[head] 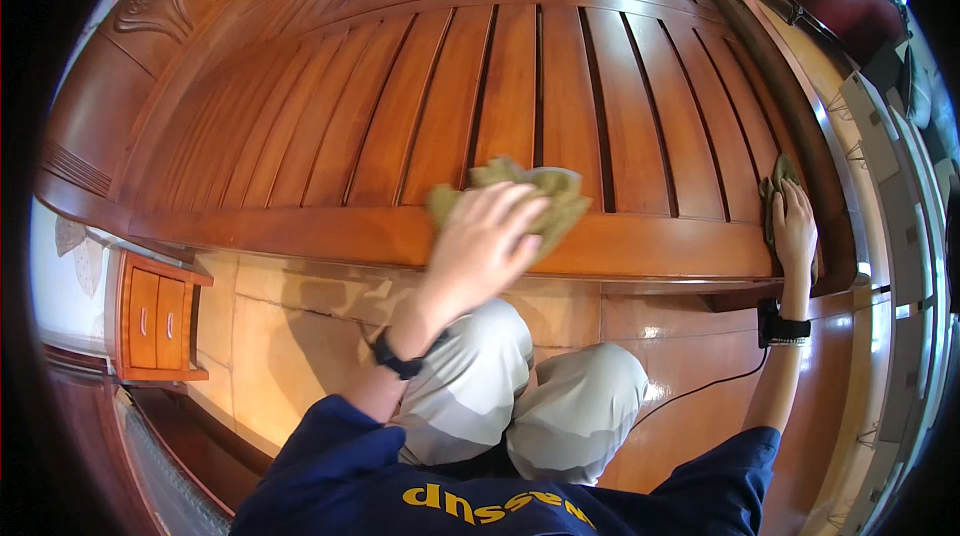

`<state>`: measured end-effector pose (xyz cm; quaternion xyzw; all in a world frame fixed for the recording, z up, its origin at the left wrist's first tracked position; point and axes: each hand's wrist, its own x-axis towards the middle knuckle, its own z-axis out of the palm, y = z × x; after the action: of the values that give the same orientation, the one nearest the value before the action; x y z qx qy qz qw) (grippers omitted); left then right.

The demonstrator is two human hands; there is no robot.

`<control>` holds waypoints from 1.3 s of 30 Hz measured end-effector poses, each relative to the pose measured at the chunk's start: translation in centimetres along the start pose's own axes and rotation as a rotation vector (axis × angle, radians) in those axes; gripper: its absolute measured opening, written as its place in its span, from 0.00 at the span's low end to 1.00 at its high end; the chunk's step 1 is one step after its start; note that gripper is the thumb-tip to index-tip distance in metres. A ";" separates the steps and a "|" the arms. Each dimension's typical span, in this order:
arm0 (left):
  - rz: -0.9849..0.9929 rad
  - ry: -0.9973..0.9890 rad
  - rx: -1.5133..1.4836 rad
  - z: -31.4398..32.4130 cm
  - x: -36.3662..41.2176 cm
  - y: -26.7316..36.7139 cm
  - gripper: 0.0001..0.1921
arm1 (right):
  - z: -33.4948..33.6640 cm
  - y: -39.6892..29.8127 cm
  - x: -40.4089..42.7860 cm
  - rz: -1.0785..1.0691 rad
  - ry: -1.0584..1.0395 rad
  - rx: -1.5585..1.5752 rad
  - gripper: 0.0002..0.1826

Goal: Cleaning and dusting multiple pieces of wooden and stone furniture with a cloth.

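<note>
My left hand (480, 236) lies over a crumpled olive-green cloth (562, 202), pressed to the front rail (645, 240) of a slatted wooden bed frame; hand and cloth look blurred. Under the fingers of my right hand (796, 232) is a second, darker green cloth (784, 167). It sits in the right corner, where the slats meet the raised end board (817, 161). Reddish-brown slats (517, 101) with dark gaps between them stretch away from me. Parts of both cloths are hidden beneath my hands.
A carved headboard (142, 48) rises at the left, above a small two-door wooden cabinet (157, 318). My knees (487, 363) are close to the rail, over a tiled floor (300, 356). A black cable (697, 386) runs from my right wrist. Grey-white panels (900, 236) line the right side.
</note>
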<state>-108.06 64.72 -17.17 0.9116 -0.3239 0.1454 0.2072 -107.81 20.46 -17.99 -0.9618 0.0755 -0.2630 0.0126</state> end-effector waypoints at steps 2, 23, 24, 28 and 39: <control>-0.111 0.090 0.042 -2.2 -2.2 -3.4 0.17 | -0.4 -0.3 -0.1 0.007 -0.024 0.000 0.18; -0.482 0.051 0.441 -12.2 -11.2 -20.4 0.25 | -6.2 -3.4 -0.7 -0.449 -0.393 0.033 0.27; -0.536 0.061 0.409 -12.2 -11.2 -20.4 0.25 | -6.3 -3.6 -0.5 -0.451 -0.414 0.032 0.27; -0.585 0.025 0.339 -12.3 -11.3 -21.0 0.25 | -6.1 -3.5 -0.1 -0.448 -0.444 0.030 0.28; -0.716 -0.084 0.266 -12.1 -10.5 -21.0 0.26 | -5.3 -2.5 0.6 -0.601 -0.582 0.073 0.26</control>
<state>-103.85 90.76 -16.73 0.9911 0.0286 0.0671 0.1112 -109.62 22.97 -12.98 -0.9741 -0.2245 0.0251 -0.0095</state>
